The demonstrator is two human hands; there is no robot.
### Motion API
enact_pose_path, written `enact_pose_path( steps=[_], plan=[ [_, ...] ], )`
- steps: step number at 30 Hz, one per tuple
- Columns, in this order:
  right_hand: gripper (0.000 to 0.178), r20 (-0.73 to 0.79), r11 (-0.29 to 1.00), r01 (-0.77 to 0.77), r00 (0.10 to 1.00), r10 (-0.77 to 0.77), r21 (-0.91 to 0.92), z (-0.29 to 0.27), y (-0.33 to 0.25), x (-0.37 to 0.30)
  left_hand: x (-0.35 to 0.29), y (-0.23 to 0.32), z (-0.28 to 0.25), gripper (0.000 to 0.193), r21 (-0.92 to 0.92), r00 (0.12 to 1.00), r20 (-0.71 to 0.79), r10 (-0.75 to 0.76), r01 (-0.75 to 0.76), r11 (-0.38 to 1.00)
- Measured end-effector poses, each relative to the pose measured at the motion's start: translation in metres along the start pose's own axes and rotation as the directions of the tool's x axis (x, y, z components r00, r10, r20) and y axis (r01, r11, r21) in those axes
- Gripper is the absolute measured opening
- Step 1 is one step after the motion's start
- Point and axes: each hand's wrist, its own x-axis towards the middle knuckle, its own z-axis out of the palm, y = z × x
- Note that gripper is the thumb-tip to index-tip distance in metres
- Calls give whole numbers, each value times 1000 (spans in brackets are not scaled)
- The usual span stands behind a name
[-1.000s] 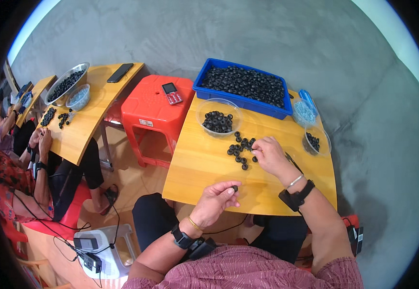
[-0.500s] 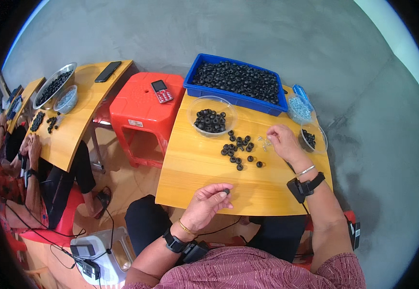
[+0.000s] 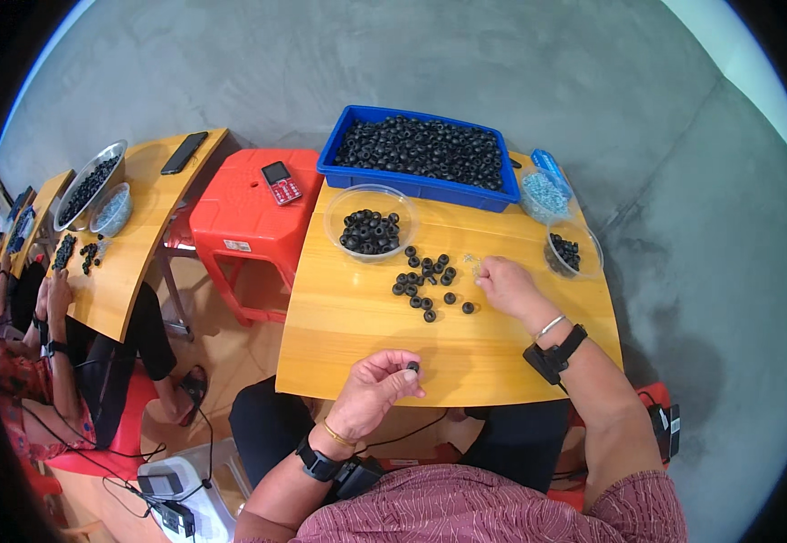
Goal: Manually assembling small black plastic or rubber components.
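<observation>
In the head view, the right hand (image 3: pixel 509 288) has moved since a second ago from the loose black beads (image 3: pixel 427 271) to beside tiny pale bits (image 3: pixel 471 264), fingertips bunched, contents unclear, while the left hand (image 3: pixel 368 391) pinches one bead (image 3: pixel 412 366) at its fingertips.

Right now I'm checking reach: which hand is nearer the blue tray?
Right. The right hand sits in front of the blue tray, toward its right end; the left hand is farther off, by the near edge of the table.
</observation>
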Motion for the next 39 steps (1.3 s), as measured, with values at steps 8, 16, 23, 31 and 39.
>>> enact_pose_path(
  steps=[8,16,23,31,39],
  plan=[
    [9,-24,993,-29,999,32,112,-13,1,-19,-1,1,4,16,1,998,-51,-21,21,1000],
    [24,104,991,-44,994,31,127,-11,1,-50,1,-2,2,16,14,997,-80,5,-4,1000],
    [24,109,992,-19,994,6,125,-7,4,-55,1,0,2,16,5,998,-58,1,0,1000],
    [16,89,996,47,994,-55,82,-7,-7,-54,0,-2,1,18,6,999,-35,22,-22,1000],
    [12,44,989,147,988,-147,17,-5,-10,-57,-1,-3,2,21,25,999,-33,38,-37,999]
  ],
)
